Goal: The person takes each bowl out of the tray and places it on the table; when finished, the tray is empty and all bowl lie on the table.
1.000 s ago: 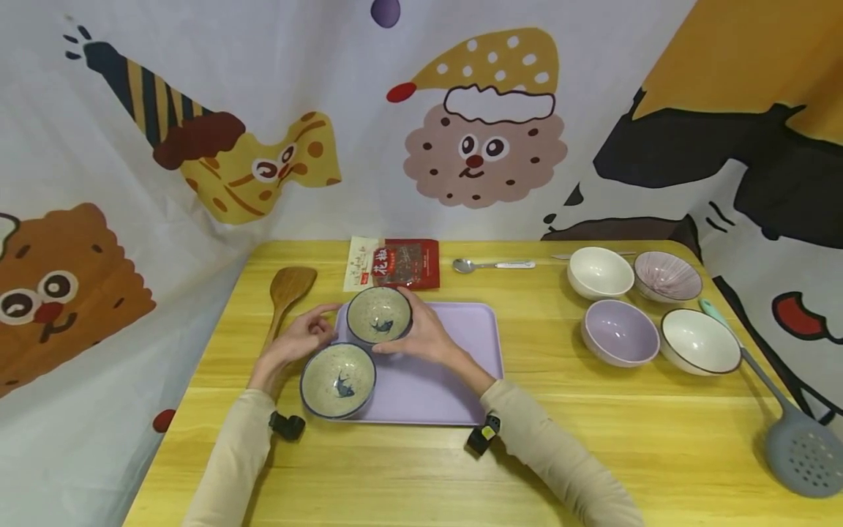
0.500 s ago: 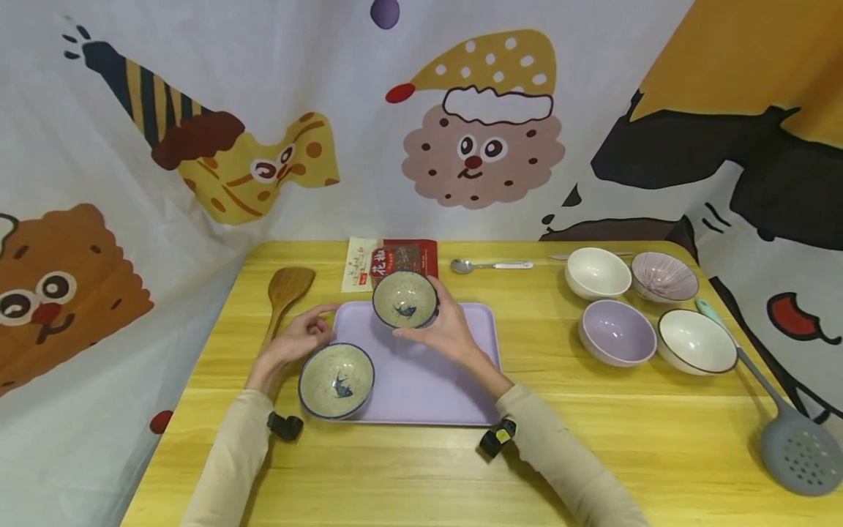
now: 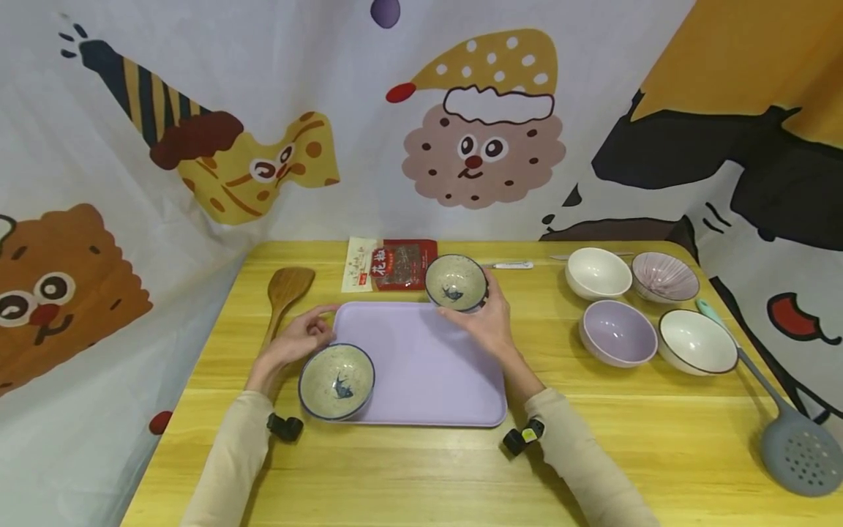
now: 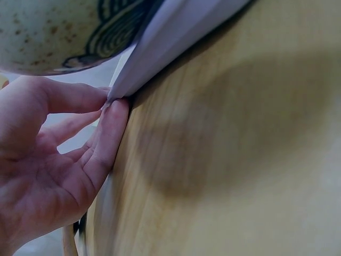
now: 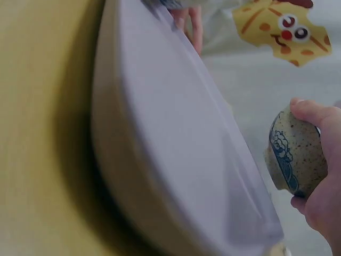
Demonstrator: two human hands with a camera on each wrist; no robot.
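A speckled cream bowl (image 3: 456,284) with a blue rim and a blue fish inside is held up by my right hand (image 3: 489,322), fingers and thumb around its right side. It overlaps the far edge of the lilac tray (image 3: 428,373) in the head view. Its blue-patterned outside wall shows in the right wrist view. A matching speckled bowl (image 3: 336,382) sits at the tray's near left corner. My left hand (image 3: 301,338) is at the tray's left side; in the left wrist view, its thumb and finger (image 4: 114,125) pinch the tray's edge (image 4: 154,58).
Left of the tray lies a wooden spatula (image 3: 290,285). Behind it are a red spice packet (image 3: 408,263) and a spoon (image 3: 514,265), partly hidden. To the right stand a white bowl (image 3: 598,272), a lilac bowl (image 3: 619,333), other bowls, and a grey skimmer (image 3: 800,454).
My right hand has carried the small speckled bowl rightward and away from the other bowl, and it now covers the spoon's head. The left hand stays at the tray's edge.
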